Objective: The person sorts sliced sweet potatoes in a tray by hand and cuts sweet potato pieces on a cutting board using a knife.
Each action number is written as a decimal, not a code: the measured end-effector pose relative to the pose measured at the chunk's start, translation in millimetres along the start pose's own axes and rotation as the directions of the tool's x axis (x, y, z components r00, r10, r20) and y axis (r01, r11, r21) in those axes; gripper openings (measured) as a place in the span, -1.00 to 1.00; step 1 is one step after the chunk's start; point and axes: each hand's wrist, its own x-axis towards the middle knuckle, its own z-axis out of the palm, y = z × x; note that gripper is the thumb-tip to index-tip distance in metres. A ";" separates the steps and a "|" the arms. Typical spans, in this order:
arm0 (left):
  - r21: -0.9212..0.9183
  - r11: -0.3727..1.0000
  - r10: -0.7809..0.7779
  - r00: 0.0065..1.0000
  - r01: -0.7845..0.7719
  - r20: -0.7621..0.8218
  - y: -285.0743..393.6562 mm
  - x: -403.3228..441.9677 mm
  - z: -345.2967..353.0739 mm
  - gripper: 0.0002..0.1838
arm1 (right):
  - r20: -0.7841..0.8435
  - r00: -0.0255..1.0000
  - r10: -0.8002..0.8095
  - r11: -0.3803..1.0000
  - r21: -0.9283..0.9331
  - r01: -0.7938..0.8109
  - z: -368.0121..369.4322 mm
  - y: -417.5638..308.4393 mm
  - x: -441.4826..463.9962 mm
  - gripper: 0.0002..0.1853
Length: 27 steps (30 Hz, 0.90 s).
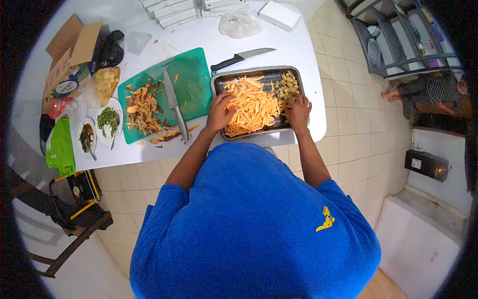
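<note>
A dark metal baking tray (259, 73) holds a wide heap of orange cut strips (251, 107), like sweet potato fries. Smaller yellow-green pieces (287, 85) fill its upper right corner. My left hand (220, 113) rests at the tray's left side, thumb and fingers apart against the edge of the strips. Over the right side of the tray, my right hand (298, 113) has its fingers spread, touching the yellow-green pieces beside the strips. Neither hand visibly lifts anything.
Left of the tray lies a green cutting board (191, 65) with peelings (144, 107) and a knife (174, 102). Another knife (244, 57) lies behind the tray. Plates with chopped greens (108, 121), a cardboard box (74, 55) and white boxes (280, 16) stand around. A person (433, 92) sits at far right.
</note>
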 end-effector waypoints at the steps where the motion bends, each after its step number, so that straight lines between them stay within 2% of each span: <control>1: -0.004 1.000 0.000 1.000 0.000 -0.001 -0.4 -0.4 -0.3 -0.61 | -0.004 1.000 0.007 1.000 -0.004 -0.007 -3.3 -2.4 -0.5 -0.68; 8: -0.005 1.000 0.001 1.000 -0.001 0.012 -5.2 -1.9 1.1 -0.59 | -0.019 1.000 0.001 1.000 -0.015 -0.002 -0.9 11.1 -7.6 -0.68; 11: 0.000 1.000 -0.004 1.000 0.004 0.019 -4.2 0.3 -1.1 -0.59 | -0.039 0.997 -0.060 0.997 0.052 0.062 -6.9 15.4 -6.1 -0.77; 15: -0.043 0.999 -0.024 1.000 0.024 0.005 -4.0 -1.2 -1.6 -0.61 | -0.131 0.988 -0.087 0.926 0.355 0.129 -33.5 -8.4 12.7 -0.81; 16: -0.036 0.999 -0.024 1.000 0.024 0.005 -3.5 0.1 -1.1 -0.61 | -0.151 0.973 -0.174 0.881 0.418 0.223 -48.7 -18.7 17.2 -0.78; 19: -0.018 1.000 0.002 1.000 -0.002 0.016 1.9 0.2 0.5 -0.53 | -0.159 0.965 -0.209 0.792 0.551 0.262 -46.6 -19.6 26.7 -0.66; 20: 0.013 0.999 0.032 0.999 -0.032 0.022 3.0 0.0 0.4 -0.50 | -0.089 0.980 -0.178 0.825 0.530 0.198 -30.4 -4.0 26.9 -0.61; 23: 0.089 0.993 0.064 0.993 -0.072 0.096 -3.4 -3.4 3.2 -0.31 | 0.078 0.988 -0.135 0.960 0.257 0.111 -36.1 7.5 13.1 -0.63; 24: 0.123 0.990 0.055 0.993 -0.068 0.108 -5.7 -5.3 5.3 -0.28 | 0.175 0.975 -0.134 0.965 0.245 0.089 -34.7 11.4 11.4 -0.64; 27: 0.183 0.981 0.032 0.990 -0.057 0.136 -11.6 -9.8 10.0 -0.21 | 0.209 0.975 -0.081 0.996 -0.008 0.085 -31.8 0.9 -12.0 -0.64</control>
